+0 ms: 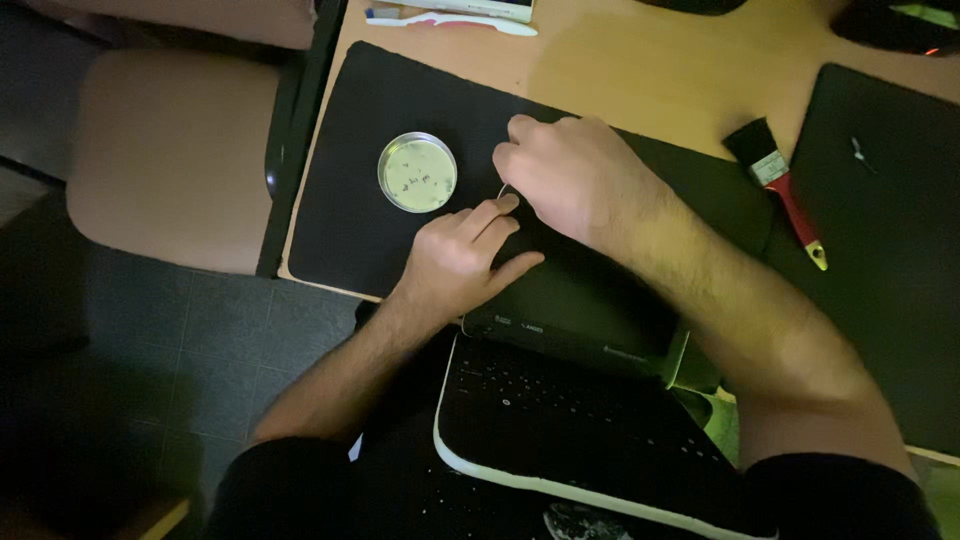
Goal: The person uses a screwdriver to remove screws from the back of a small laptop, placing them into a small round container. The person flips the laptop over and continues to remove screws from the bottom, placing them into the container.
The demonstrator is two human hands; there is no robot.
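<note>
While one round dish (417,172) sits nearby, left hand (462,258) lies flat and right hand (562,172) curls shut on one laptop (560,290).

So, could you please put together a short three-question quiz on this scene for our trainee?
1. True or false: the round dish lies on the black mat.
2. Which tool lies right of the hands? A) a paintbrush with a red handle B) a hammer C) scissors
3. What do both hands rest on?

Key
1. True; it holds small dark bits.
2. A, the paintbrush.
3. The left hand and right hand rest on a dark laptop with its keyboard part below.
</note>
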